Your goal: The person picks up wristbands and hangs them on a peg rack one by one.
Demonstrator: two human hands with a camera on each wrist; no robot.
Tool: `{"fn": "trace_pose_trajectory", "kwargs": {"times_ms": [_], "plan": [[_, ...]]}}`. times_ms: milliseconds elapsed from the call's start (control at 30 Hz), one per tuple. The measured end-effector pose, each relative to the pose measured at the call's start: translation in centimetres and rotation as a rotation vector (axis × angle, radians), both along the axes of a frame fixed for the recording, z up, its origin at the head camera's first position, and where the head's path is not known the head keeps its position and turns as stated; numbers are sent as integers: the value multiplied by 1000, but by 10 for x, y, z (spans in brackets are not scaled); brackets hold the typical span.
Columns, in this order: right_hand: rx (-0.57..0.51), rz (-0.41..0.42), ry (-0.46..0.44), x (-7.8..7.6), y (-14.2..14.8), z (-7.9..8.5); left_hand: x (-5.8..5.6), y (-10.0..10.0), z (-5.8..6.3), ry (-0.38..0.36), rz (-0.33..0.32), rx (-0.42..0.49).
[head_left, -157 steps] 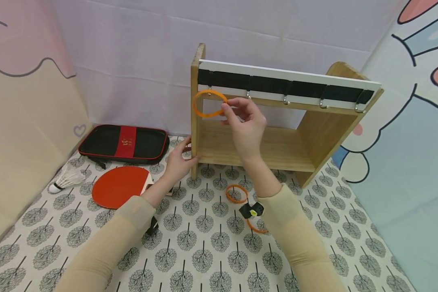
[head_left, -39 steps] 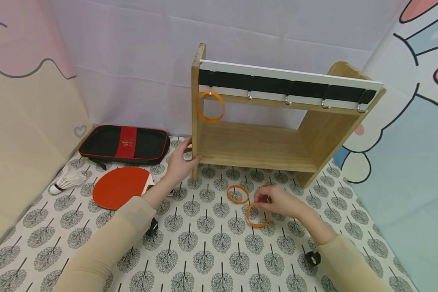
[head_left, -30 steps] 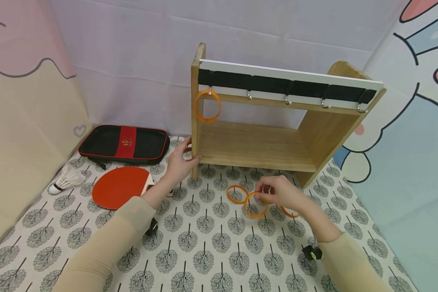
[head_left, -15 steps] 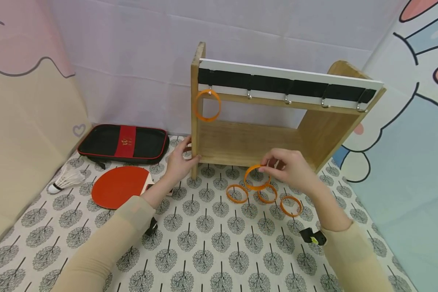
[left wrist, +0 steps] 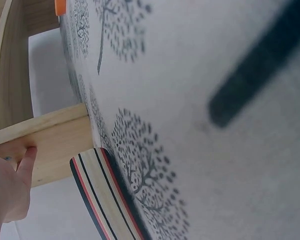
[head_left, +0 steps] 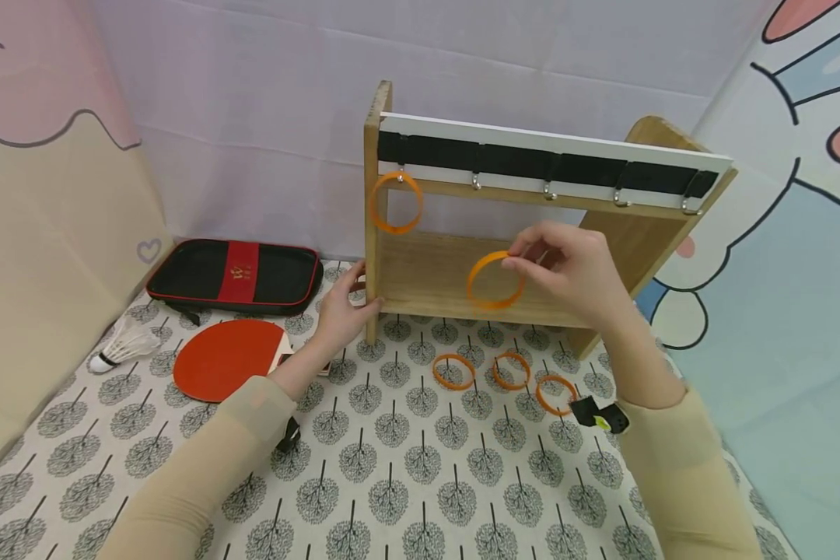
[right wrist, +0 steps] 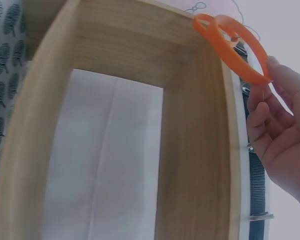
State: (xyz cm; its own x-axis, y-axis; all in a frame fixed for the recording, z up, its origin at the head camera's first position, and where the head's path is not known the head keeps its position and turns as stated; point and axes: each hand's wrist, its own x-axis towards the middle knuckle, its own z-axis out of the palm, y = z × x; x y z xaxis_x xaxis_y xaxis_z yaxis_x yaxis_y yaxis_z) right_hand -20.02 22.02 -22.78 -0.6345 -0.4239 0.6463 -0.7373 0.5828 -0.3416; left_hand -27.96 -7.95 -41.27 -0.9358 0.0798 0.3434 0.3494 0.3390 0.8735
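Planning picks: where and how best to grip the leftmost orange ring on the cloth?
Near rim of the leftmost ring, likely best pinched from above. It lies on the cloth, opening up, so its thin band should be easy to straddle; the next ring sits apart to its right, leaving the near side free.

Three rings before shelf — paddle left

Tree-print cloth: wooden rack standing, three orange rings, red paddle, shuttlecock, black-and-red case
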Motion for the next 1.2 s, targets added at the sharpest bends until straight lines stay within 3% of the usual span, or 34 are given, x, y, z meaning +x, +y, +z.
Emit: {"fn": "trace_pose_trajectory", "kwargs": {"times_ms": [467,567,800,1200], "plan": [[-147,-116,47,-14,-22,44,-1,-3,-2,-1,7,-4],[-188,-149,53,-10,-32,53,-2,-3,-2,3,6,-5],[-154,-197,61,-31,-35,50,-2,-3,-4,9,0,1],[-1,-176,34,-42,-34,42,-1,-3,-4,6,1,-6]]}}
